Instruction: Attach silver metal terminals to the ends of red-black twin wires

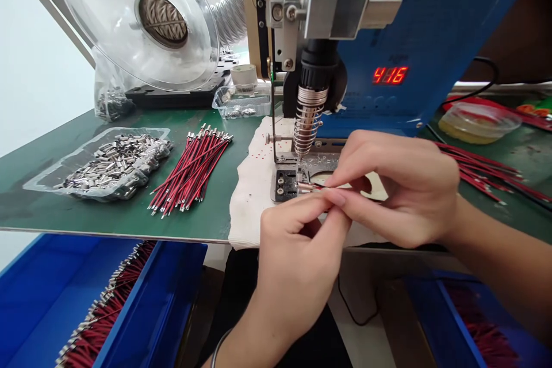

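My left hand (302, 247) is closed in a pinch just below the soldering machine's fixture. From its fingertips a small metal cylinder (305, 187) points left into the black fixture block (283, 185). Pressed close against it, my right hand (401, 184) pinches the thin red and black wire (319, 186) at the cylinder's right end. The fingers hide most of the wire and the exact grip. Directly above, the soldering iron (309, 121), wrapped in a spring, points down with its tip close to the fixture.
A clear tray (38, 184) of metal cylinders and a bundle of red and black wires (190, 172) lie left. Finished-looking wires fill a blue bin (172, 293) below. The blue controller (375, 109) reads 416. More wires (483, 169) lie right, near a round plastic tub (478, 123).
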Action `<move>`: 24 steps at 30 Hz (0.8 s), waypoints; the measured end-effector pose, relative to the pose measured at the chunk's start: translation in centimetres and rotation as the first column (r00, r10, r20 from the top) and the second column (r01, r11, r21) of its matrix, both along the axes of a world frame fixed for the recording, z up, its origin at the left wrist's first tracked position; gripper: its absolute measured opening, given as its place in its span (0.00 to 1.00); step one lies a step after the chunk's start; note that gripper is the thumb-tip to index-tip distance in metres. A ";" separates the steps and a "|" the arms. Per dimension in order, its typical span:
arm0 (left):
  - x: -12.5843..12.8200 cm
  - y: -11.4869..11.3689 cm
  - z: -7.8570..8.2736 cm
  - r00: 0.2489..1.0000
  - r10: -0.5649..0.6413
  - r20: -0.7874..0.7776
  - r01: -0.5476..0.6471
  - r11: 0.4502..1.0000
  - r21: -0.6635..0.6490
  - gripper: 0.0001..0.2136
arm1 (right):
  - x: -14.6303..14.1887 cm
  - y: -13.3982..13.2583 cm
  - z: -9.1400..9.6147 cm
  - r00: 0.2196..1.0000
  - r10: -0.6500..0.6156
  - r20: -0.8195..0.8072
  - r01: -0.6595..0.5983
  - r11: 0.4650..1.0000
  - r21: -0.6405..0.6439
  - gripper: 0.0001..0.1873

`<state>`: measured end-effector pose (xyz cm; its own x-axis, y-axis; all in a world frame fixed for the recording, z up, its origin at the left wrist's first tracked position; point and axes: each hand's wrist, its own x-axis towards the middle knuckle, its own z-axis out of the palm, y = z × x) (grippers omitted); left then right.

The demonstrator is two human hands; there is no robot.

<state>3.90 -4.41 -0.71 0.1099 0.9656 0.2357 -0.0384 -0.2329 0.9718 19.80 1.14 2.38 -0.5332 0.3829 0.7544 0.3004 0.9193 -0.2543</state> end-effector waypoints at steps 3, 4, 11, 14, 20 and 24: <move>-0.2 0.0 0.1 1.000 -0.027 -0.002 0.027 0.999 -0.032 0.11 | 0.0 0.0 0.0 1.000 0.013 0.006 -0.013 1.000 0.000 0.08; -0.2 0.0 0.1 1.000 -0.028 -0.007 0.028 0.999 -0.035 0.11 | -0.1 -0.1 0.0 1.000 0.014 0.009 -0.014 1.000 0.001 0.08; -0.1 0.2 0.0 1.000 -0.027 -0.004 0.027 0.999 -0.027 0.10 | -0.1 -0.3 0.0 1.000 0.001 0.010 -0.001 1.000 0.002 0.08; -0.1 0.2 -0.1 1.000 -0.024 -0.012 0.023 0.999 -0.025 0.10 | -0.1 -0.3 -0.1 1.000 -0.009 0.017 0.009 1.000 -0.001 0.08; -0.1 0.3 -0.3 0.999 -0.015 -0.035 0.014 1.000 -0.023 0.11 | -0.1 -0.3 -0.1 0.999 -0.018 0.032 0.019 1.000 -0.014 0.08; -0.2 0.0 -0.2 0.999 -0.022 -0.032 0.021 0.999 -0.025 0.10 | 0.1 -0.1 0.0 0.998 0.017 0.055 -0.017 1.000 0.003 0.07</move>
<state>3.73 -4.41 -0.89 0.1378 0.9683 0.2081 -0.0120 -0.2084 0.9780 19.91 1.00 2.38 -0.5800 0.3707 0.7254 0.2981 0.9253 -0.2345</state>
